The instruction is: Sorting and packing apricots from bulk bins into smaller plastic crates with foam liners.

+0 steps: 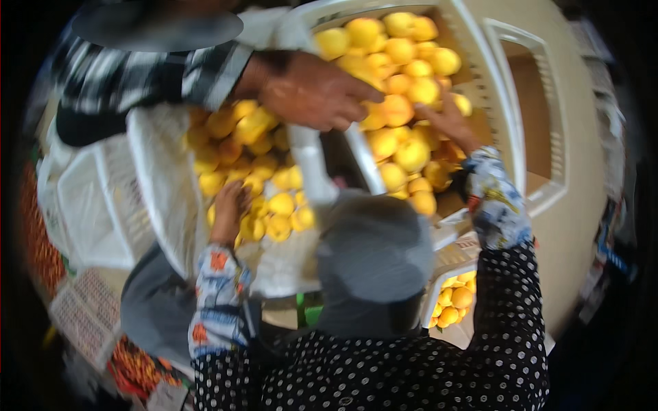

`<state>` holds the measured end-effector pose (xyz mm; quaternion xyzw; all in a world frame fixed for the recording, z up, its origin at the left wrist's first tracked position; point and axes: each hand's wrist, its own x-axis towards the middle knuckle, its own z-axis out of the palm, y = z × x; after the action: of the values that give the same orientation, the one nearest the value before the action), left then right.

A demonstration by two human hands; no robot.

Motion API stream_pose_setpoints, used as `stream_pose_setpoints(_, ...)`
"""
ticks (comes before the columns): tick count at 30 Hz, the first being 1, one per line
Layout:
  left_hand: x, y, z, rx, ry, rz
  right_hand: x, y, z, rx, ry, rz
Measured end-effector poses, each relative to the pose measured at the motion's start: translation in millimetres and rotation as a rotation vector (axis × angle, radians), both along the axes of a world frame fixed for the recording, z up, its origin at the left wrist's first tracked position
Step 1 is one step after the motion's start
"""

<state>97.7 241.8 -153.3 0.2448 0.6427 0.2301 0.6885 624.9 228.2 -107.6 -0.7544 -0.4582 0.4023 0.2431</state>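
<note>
My left hand (231, 205), in a floral sleeve cover, rests its curled fingers among yellow peaches (280, 204) in the left white crate (308, 159). Blur and the back of the hand hide whether it grips one. Reaching into the right white crate (506, 118), my right hand (450, 120) has thumb and fingers apart around a yellow peach (424, 91); how firmly they hold it is unclear. More peaches (401, 149) are heaped below that hand. A grey cap (375, 246) covers part of the near edges of both crates.
Another person's hand (313, 92), in a plaid sleeve, crosses above both crates from the left. White foam sheeting (164, 190) hangs over the left crate's side. An upturned white crate lid or frame (558, 123) stands at right. A smaller box of orange fruit (455, 300) sits near my right arm.
</note>
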Motion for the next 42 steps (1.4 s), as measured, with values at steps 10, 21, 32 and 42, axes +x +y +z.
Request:
stream_pose_setpoints(10, -27, -19, -38, 0.346, 0.764, -0.439, -9, -39, 25, 0.2, -0.192, 0.008)
stream_pose_setpoints(21, 82, -12, -13, 0.912, 0.513, -0.937, -37, -57, 28, 0.34, -0.127, 0.064)
stream_pose_setpoints(32, 84, -9, -10, 0.678, 0.393, -0.863, -85, -15, 65, 0.352, -0.17, 0.286)
stream_pose_setpoints(42, 65, 6, 61, 0.147, -0.047, -0.25, -115, 42, 20, 0.319, -0.205, 0.457)
